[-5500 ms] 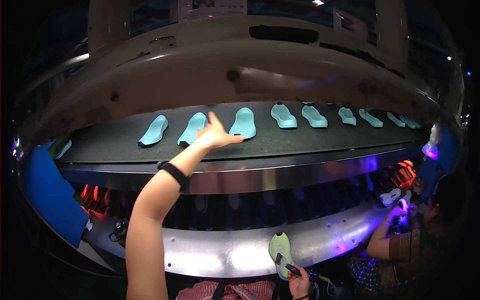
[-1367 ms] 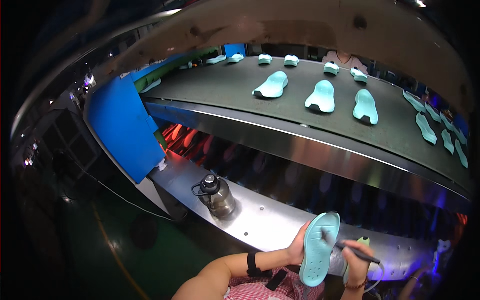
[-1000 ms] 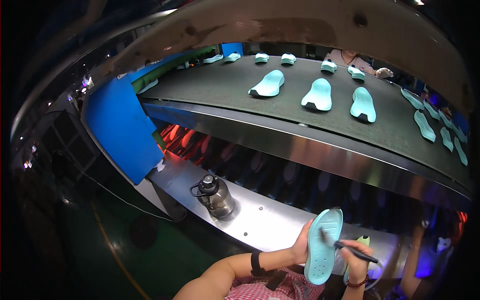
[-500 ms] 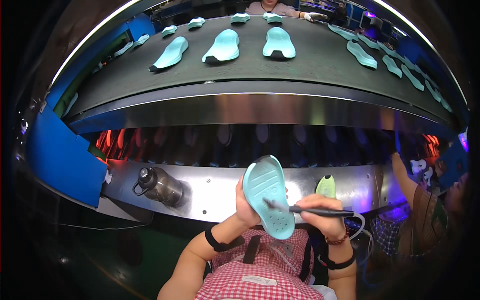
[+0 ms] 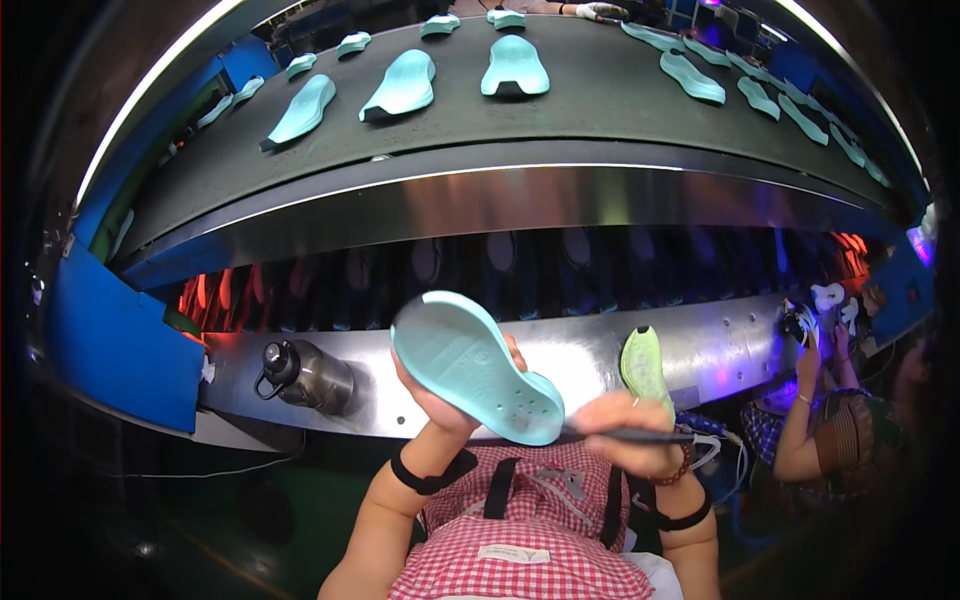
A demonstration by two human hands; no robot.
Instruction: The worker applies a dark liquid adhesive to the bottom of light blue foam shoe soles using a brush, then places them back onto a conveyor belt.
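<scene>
My left hand point(image 5: 436, 400) grips a turquoise shoe sole point(image 5: 470, 365) from beneath and along its side, holding it tilted above the metal ledge. The face turned up has a cluster of small holes at the end nearer my right hand. In my right hand point(image 5: 632, 432), slightly blurred, is a slim black brush point(image 5: 650, 437) with a pale tube at its back end. Its front end is at the sole's right edge; blur and fingers keep me from telling whether it touches. A lime-green sole point(image 5: 645, 362) lies on the ledge just beyond my right hand.
A dark bottle point(image 5: 318, 378) stands left on the metal ledge point(image 5: 590, 350). Beyond, a dark conveyor belt point(image 5: 590, 112) carries several turquoise soles point(image 5: 515, 68). Reddish-lit soles hang under it. At right, another person's arms point(image 5: 800, 425) work near the ledge; a gloved hand point(image 5: 602, 12) shows far back.
The turquoise sole has turned and tilted, its upper end swinging left. The brush has moved from the sole's middle to its lower right edge. The view has shifted slightly.
</scene>
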